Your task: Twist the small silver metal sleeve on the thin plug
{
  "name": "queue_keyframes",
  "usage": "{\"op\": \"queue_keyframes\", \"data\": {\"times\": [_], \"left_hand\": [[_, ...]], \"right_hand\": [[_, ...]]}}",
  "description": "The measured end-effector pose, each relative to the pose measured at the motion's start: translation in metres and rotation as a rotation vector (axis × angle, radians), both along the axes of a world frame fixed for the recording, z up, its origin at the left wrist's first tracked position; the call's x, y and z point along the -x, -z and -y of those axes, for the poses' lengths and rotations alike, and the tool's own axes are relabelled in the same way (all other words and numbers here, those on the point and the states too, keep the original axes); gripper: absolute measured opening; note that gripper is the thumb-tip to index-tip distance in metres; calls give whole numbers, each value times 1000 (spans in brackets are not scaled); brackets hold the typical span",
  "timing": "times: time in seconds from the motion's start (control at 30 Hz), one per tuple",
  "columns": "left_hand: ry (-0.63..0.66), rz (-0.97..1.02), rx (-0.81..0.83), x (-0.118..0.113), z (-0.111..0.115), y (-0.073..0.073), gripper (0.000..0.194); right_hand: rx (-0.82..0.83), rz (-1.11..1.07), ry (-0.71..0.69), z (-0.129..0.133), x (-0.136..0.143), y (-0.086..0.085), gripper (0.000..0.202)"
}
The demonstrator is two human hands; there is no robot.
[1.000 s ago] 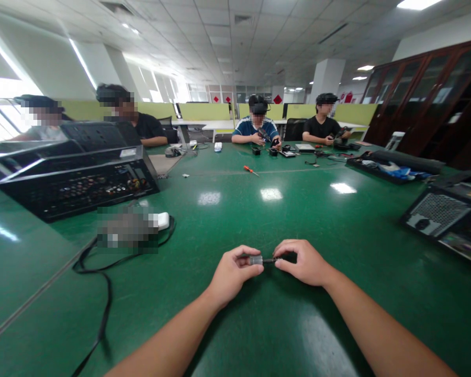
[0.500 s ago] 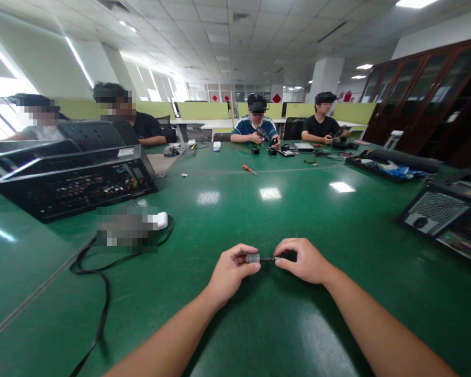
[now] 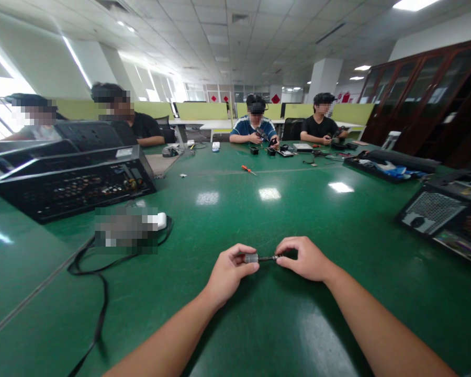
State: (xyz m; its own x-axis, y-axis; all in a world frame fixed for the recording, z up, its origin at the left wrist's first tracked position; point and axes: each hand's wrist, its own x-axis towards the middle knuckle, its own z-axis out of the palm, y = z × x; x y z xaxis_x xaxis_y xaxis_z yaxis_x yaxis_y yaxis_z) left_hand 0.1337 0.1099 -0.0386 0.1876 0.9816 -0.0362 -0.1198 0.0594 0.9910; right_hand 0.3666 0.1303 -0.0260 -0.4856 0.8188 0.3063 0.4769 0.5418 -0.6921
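Left of the grey-handled tool (image 3: 251,258) lies a black cable (image 3: 105,296); beyond the tool, 1 orange screwdriver (image 3: 248,169); far to the tool's right, 1 computer case (image 3: 435,212). The left hand (image 3: 228,272), nearly closed, grips the tool's handle; the right hand (image 3: 306,262), arched, pinches its shaft's right end.

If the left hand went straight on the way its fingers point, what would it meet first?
Probably the right hand, at the other end of the tool the left hand grips; depth is hard to judge.
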Motion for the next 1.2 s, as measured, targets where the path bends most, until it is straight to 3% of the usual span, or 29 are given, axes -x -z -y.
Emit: {"op": "queue_keyframes", "data": {"times": [0.3,1.2], "left_hand": [[-8,11,-8,-1,1,-5,33],[-32,-15,-8,1,0,-2,36]], "right_hand": [[11,2,1,-1,-1,-3,10],[36,26,25,-4,-12,-6,11]]}}
